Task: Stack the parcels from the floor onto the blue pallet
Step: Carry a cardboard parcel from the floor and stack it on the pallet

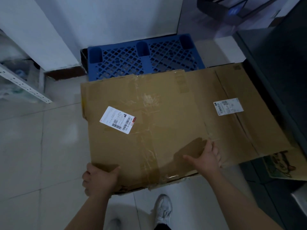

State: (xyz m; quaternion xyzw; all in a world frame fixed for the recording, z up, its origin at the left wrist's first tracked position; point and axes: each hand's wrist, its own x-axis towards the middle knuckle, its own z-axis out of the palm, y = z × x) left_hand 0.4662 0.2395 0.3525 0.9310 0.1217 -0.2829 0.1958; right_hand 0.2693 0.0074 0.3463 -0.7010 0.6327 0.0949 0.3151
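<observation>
the cardboard parcel (149,123) reaches the blue pallet's (142,60) near edge. the left hand (99,180) grips its near corner. the right hand (206,158) rests spread on top at its right edge, though i cannot tell whether the fingers hook over.

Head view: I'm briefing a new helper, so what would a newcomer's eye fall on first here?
The large brown parcel fills the middle, a white label on its left half. The left hand grips its near left corner; the right hand rests on its near right part. Behind it lies the blue pallet, by the white wall.
</observation>
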